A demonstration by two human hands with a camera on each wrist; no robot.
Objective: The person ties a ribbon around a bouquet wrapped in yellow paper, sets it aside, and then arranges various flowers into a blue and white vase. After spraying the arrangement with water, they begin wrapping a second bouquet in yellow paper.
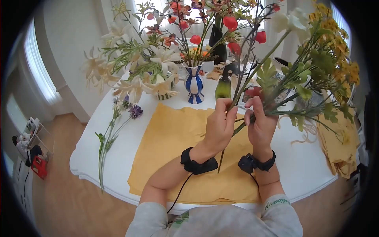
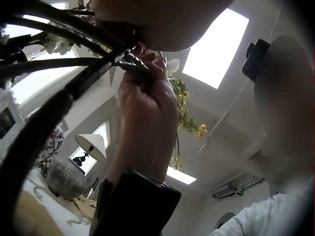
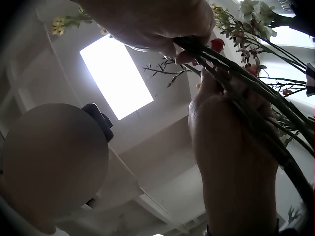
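Above the yellow paper sheet (image 1: 169, 158), my left hand (image 1: 219, 128) grips a bundle of long artificial flower stems (image 3: 256, 123), some bearing a white bloom (image 1: 296, 21) and red buds. Close beside it, my right hand (image 1: 262, 130) curls round green stems (image 1: 241, 127) that lead up to yellow flowers (image 1: 349, 75) and leaves at the right. The stems cross between both hands, and one long stem end (image 1: 221, 162) points down toward the sheet. From the left wrist view, the right hand's fingers wrap the stems; the right wrist view shows the left hand's fingers behind them.
A blue-and-white striped vase (image 1: 194, 87) holds tall flowers at the back. White lilies (image 1: 134, 87) stand to its left, a green glass bottle (image 1: 223, 87) to its right. Purple flowers (image 1: 135, 111) lie on the white table (image 1: 87, 154). Folded yellow paper (image 1: 339, 154) hangs at the right edge.
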